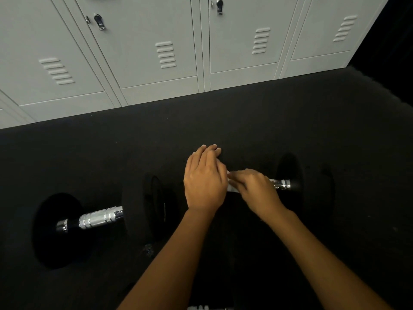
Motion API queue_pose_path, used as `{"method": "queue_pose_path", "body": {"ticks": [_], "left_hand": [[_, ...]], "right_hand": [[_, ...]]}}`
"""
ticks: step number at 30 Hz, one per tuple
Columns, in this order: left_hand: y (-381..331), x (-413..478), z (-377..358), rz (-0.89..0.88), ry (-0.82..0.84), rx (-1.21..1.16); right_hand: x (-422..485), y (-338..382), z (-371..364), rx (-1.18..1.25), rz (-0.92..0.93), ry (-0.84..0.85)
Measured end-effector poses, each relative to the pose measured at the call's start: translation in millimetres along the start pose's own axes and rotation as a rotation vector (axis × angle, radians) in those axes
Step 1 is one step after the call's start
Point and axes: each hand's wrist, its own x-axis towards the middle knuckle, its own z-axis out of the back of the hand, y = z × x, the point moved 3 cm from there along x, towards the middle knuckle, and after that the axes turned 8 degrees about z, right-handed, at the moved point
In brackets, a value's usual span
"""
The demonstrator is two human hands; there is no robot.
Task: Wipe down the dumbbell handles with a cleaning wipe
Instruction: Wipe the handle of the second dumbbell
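Head view, listed:

- Counted two dumbbells: right dumbbell [290, 175], taken as landmark, and left dumbbell [100, 218] lying to the left of it, near but apart. Both down on dark floor [245, 121].
- Counted two hands and one wipe.
- Behind right dumbbell, a row of grey lockers [138, 63] with two latches [99, 21] in sight.
- Of right dumbbell, visible only a short shiny end of handle [282, 184] just beside its right plate. Rest of the handle covered by the hands.
- Left hand [205, 182] laid over the left part of that handle, fingers straight and close together, pointing towards the lockers. Thumb hidden.
- Right hand [252, 186] placed over the middle of the handle, fingers bent down onto white wipe [232, 188], holding it against the bar.
- Hands close together, side by side. Cannot tell if really touching. Wipe showing only as a small white piece between and under them.
- Left dumbbell uncovered and not touched, well apart from both hands, to the left of right dumbbell.
- Nearer than right dumbbell, at the bottom edge, something white, too much cut off to name.
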Motion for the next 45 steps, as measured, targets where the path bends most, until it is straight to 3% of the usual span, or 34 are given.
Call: {"method": "queue_pose_path", "body": {"ticks": [3,8,10,13,17,22,25,29,35,41,45], "left_hand": [[-0.7,-0.1,0.8,0.000,-0.007,-0.004],[0.2,-2.1,0.6,-0.003,-0.028,-0.010],[0.4,-2.9,0.5,-0.003,-0.035,-0.006],[0.7,-3.1,-0.3,0.003,-0.036,-0.002],[0.2,-3.0,-0.2,-0.002,-0.030,0.001],[0.3,-2.9,0.1,0.000,-0.043,-0.014],[0.3,-3.7,-0.2,-0.001,-0.052,-0.018],[0.6,-4.4,-0.1,-0.002,-0.043,-0.009],[-0.2,-4.2,1.3,-0.003,-0.035,-0.014],[-0.7,-4.2,0.8,0.004,-0.047,-0.010],[-0.3,-3.4,0.4,0.003,-0.042,-0.011]], "right_hand": [[11.6,-14.4,0.0,0.006,-0.173,0.061],[47.0,-39.1,2.6,0.110,-0.451,0.386],[48.8,-39.0,3.0,0.084,-0.461,0.414],[35.5,-28.5,1.6,-0.046,-0.338,0.273],[23.3,-27.3,0.8,0.023,-0.273,0.178],[45.3,-40.4,3.9,0.199,-0.478,0.394],[50.4,-42.2,5.1,0.157,-0.511,0.455],[34.3,-32.8,-0.3,0.003,-0.345,0.226],[-12.6,-28.7,-1.8,0.035,0.050,-0.170],[-24.7,-34.0,-8.2,-0.055,0.243,-0.311],[-22.0,-20.1,-16.0,-0.145,0.311,-0.291]]}}
